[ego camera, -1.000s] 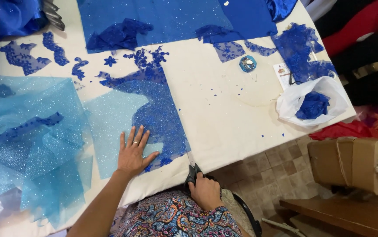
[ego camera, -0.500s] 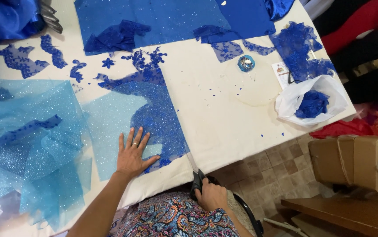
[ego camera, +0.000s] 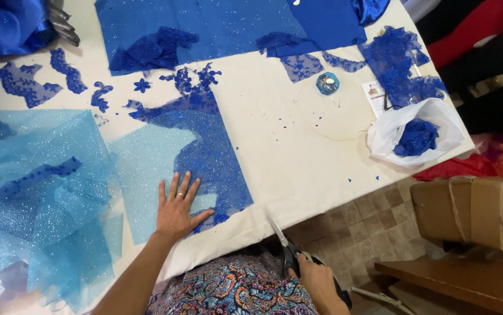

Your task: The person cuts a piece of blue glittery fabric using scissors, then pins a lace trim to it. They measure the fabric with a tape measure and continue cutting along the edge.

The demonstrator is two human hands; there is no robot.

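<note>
At the near edge of the table (ego camera: 298, 175), the left hand (ego camera: 176, 211) lies flat with fingers spread on the light blue glitter fabric (ego camera: 146, 169), just where the dark blue lace piece (ego camera: 210, 157) overlaps it; it presses down and grips nothing. The right hand (ego camera: 319, 284) is closed around the handles of the scissors (ego camera: 283, 245), which are held below the table edge with the blades pointing up toward the cloth and almost together. If the pressing hand lifts or slides, the thin layers may probably shift and the lace edge may lose its place, and the blade tip could catch the table cover. On the far right side lies a white plastic bag (ego camera: 432, 125), open, with dark blue scraps inside, and beside it a small white printed card (ego camera: 375, 96). A brown cardboard box (ego camera: 467, 210) tied with string stands on the floor at the right.
</note>
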